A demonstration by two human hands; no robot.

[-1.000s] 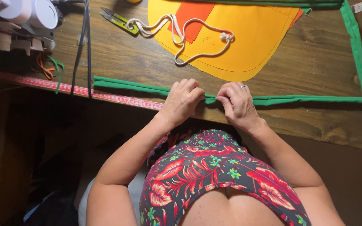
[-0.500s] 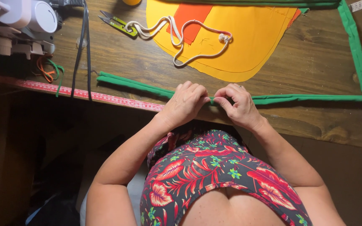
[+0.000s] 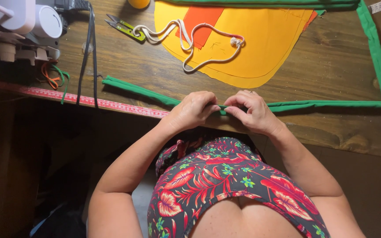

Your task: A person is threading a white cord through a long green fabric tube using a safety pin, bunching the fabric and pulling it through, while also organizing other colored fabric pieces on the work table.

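Along the wooden table's [image 3: 331, 66] near edge, we pinch the green fabric strip [image 3: 314, 105] with left hand [image 3: 193, 110] and right hand [image 3: 253, 112], fingers closed on it; its long axis runs left-right between both hands.

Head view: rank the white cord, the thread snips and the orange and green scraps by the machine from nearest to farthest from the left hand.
Measured from the left hand, which pinches the green fabric strip:
1. White cord, straight beyond the hand, on the yellow fabric.
2. Thread snips, beyond and to the left, at the cord's end.
3. Orange and green scraps, far left by the sewing machine.
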